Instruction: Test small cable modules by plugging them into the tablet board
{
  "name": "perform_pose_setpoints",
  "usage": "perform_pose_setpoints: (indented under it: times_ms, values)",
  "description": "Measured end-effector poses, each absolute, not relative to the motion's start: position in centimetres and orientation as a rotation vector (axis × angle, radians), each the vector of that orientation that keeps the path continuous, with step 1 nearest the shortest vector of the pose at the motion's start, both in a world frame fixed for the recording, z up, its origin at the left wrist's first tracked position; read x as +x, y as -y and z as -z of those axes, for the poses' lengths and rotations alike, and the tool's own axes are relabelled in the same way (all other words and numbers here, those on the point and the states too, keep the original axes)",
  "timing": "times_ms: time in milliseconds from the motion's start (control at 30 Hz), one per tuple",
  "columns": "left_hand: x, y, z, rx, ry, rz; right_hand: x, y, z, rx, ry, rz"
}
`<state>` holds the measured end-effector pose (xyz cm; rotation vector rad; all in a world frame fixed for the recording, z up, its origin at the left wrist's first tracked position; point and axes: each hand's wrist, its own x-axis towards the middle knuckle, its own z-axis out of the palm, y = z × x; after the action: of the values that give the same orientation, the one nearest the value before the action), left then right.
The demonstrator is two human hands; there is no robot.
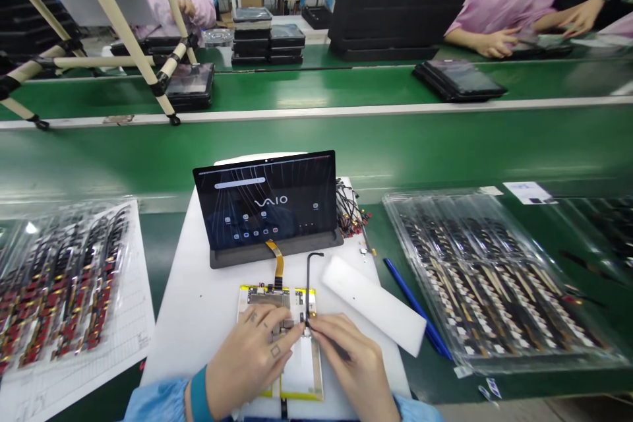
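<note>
A thin black cable (308, 280) stands up from a tablet's opened inner assembly, which has a circuit board (270, 300) and flat silver battery cells (301, 372) with yellow edges. My right hand (353, 356) pinches the cable's lower end between thumb and index finger. Across the board lies my left hand (252, 353), fingers apart, its index fingertip beside the same cable end. The connector under the fingertips is largely hidden. An orange flex ribbon (277, 264) links the board to a lit VAIO screen (267, 204), propped up behind it.
A white foam block (373, 303) and a blue pen-like stick (418, 310) lie right of the white work mat (180, 303). Clear trays of parts flank it, left tray (64, 283) and right tray (494, 277). Loose cables (350, 208) sit beside the screen. Co-workers sit across the green line.
</note>
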<state>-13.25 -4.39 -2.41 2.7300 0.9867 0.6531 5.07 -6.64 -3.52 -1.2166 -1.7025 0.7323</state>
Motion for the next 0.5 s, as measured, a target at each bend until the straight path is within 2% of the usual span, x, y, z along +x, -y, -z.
perform_pose_setpoints:
  times_ms: [367, 500]
  values:
    - [-13.2, 4.0, 2.1, 2.760, -1.042, -0.491, 4.9, 6.6, 3.2, -1.219, 1.812, -0.631]
    - [-14.4, 2.3, 1.7, 2.765, -1.003, -0.488, 6.7, 6.9, 2.1, -1.228, 1.992, -0.477]
